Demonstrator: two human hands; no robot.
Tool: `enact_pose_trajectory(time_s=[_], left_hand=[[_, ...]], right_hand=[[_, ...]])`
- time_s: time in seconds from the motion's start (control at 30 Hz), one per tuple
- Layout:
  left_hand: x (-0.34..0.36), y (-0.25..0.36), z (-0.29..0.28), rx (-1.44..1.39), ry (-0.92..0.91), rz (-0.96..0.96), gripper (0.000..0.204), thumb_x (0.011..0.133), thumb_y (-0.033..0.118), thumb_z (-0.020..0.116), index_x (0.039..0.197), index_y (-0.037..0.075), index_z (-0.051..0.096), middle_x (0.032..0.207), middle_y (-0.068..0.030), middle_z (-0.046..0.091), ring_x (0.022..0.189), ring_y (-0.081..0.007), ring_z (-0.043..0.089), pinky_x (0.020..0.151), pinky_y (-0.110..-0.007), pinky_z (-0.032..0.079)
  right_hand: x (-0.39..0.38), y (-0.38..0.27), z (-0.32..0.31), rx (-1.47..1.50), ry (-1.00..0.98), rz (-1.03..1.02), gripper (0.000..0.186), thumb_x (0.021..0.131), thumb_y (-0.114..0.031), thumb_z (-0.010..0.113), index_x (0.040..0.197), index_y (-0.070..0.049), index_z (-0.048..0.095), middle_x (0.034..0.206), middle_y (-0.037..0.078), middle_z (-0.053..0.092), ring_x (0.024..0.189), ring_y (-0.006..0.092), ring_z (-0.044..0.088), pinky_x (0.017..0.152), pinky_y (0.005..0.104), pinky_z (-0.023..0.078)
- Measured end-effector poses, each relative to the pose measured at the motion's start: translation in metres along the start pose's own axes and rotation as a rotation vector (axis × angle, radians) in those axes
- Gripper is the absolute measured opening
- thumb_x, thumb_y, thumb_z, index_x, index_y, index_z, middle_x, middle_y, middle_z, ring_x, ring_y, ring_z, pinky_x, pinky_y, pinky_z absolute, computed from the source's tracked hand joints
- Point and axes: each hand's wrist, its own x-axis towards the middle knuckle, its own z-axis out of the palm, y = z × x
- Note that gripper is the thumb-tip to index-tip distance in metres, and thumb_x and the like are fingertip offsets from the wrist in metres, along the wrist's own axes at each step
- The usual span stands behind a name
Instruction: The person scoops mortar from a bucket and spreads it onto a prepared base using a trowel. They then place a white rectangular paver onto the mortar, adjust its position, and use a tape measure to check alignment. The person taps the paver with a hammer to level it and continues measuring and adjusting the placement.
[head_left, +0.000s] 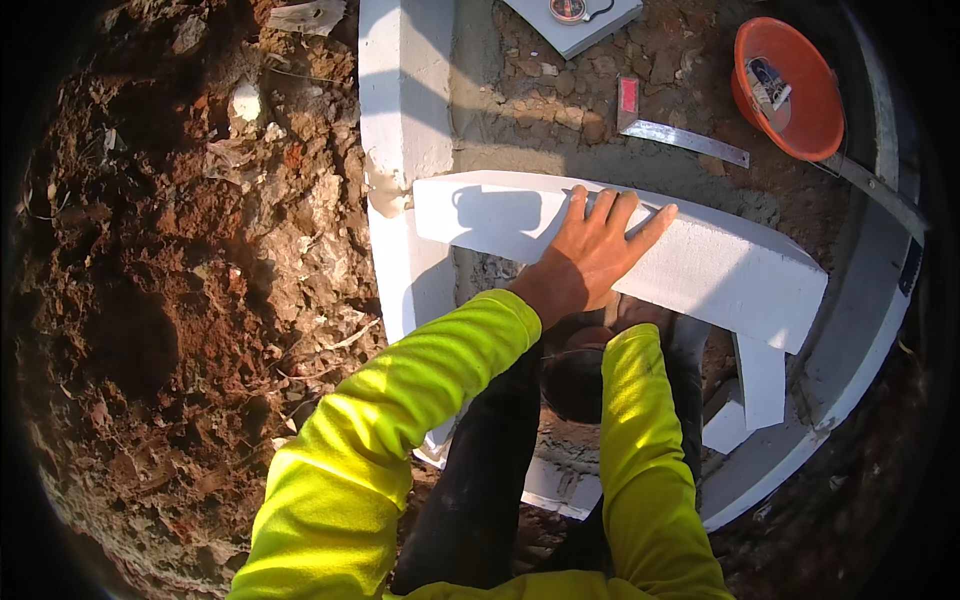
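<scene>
A long white block lies crosswise in front of me, its left end against the white block wall. My left hand rests flat on it with fingers spread, the tips at its far upper edge. My right hand is low, below the block's near edge and beyond my right cuff. Most of its fingers are hidden, so any grip there cannot be made out. Beside it, between my legs, sits a dark round container, partly covered by my sleeve.
Beyond the block lie a metal try square with a red mark, and an orange bowl with small items inside. A tape measure rests on another white block. Rough, broken soil rises at left. Pale walling curves along the right.
</scene>
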Motion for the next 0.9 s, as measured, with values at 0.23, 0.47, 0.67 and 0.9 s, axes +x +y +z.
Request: enact_pose_trajectory(time_s=[0.23,0.47,0.67,0.9], left_hand=[[0.005,-0.025,0.020,0.046,-0.087,0.001,0.110,0.060,0.023,0.085,0.153,0.017,0.026,0.133,-0.0189,0.047,0.120,-0.0353,0.047,0.100,-0.057,0.034],[0.009,-0.041,0.033,0.059,-0.135,-0.021,0.110,0.060,0.023,0.086,0.153,0.019,0.027,0.133,-0.0192,0.047,0.123,-0.0349,0.045,0.102,-0.057,0.032],[0.023,-0.039,0.035,0.075,-0.248,-0.071,0.111,0.061,0.028,0.086,0.153,0.019,0.024,0.136,-0.0181,0.042,0.128,-0.0341,0.041,0.103,-0.057,0.030],[0.034,-0.043,0.054,0.111,-0.226,-0.094,0.115,0.059,0.033,0.087,0.153,0.019,0.023,0.134,-0.0162,0.043,0.124,-0.0321,0.043,0.100,-0.054,0.032]], right_hand=[[0.020,0.027,0.011,0.007,-0.006,-0.023,0.066,0.101,-0.055,0.032,0.151,-0.013,0.024,0.152,0.013,0.033,0.140,0.0280,0.033,0.114,0.0436,0.031],[0.049,0.051,-0.005,0.021,-0.099,-0.013,0.067,0.101,-0.054,0.035,0.153,-0.014,0.024,0.153,0.013,0.035,0.140,0.0295,0.036,0.113,0.0447,0.035],[0.054,0.035,-0.058,0.041,0.212,0.015,0.042,0.101,-0.030,0.050,0.135,-0.006,0.046,0.132,0.009,0.055,0.122,0.0263,0.055,0.092,0.0411,0.055],[-0.007,-0.093,-0.094,-0.391,0.679,-0.150,0.036,0.098,-0.016,0.048,0.130,0.000,0.046,0.118,0.014,0.059,0.094,0.0253,0.067,0.078,0.0366,0.059]])
